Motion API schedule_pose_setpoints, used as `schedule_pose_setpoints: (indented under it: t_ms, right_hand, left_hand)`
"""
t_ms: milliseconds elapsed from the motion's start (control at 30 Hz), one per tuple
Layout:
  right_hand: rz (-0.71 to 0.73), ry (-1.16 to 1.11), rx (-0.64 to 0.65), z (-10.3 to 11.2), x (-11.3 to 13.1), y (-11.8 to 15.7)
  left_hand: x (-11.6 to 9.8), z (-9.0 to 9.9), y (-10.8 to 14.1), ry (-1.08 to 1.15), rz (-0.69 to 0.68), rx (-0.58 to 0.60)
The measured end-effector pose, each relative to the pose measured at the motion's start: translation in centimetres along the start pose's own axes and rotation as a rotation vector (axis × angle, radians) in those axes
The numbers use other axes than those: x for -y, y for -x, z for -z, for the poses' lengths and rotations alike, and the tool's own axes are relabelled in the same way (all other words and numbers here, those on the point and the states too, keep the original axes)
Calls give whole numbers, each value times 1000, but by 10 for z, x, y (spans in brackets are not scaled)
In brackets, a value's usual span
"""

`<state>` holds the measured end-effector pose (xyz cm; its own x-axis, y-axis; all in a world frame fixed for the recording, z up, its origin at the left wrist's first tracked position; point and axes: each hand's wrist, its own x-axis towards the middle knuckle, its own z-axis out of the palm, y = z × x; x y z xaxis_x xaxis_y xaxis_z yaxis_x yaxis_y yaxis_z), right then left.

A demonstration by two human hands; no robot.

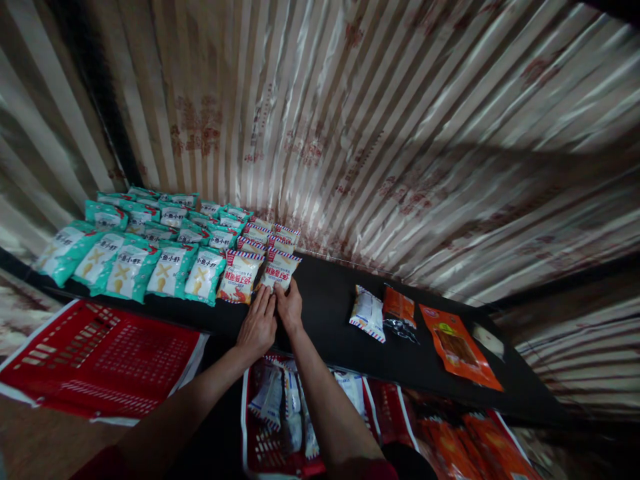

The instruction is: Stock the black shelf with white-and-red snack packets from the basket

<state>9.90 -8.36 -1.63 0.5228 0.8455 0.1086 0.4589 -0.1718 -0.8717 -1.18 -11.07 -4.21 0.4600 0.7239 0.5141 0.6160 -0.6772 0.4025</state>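
Both my hands are at a white snack bag with red lettering and a striped edge (278,268), which stands at the right end of a row on the black shelf (330,293). My left hand (259,323) lies against its lower left edge, fingers close together. At its lower right corner, my right hand (290,305) pinches the bag. A matching bag (240,276) stands just left of it, with more behind. Farther left are several rows of teal and white bags (131,268).
Right along the shelf lie a white striped bag (369,312), a dark orange pack (400,311) and a large orange pack (459,345). Below are an empty-looking red basket (120,360), one with white bags (267,450), and orange packs (450,448). A striped curtain (320,133) hangs behind.
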Motion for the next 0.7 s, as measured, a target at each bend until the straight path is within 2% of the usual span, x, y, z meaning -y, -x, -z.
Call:
schedule_pose_setpoints:
  t_ms: [200, 700]
  right_hand:
    - [77, 8, -31, -2, -1, -5]
    - [103, -29, -20, -6, -1, -11]
  left_hand:
    - [-1, 0, 0, -7, 19, -12]
    - [-2, -4, -1, -2, 37, -63]
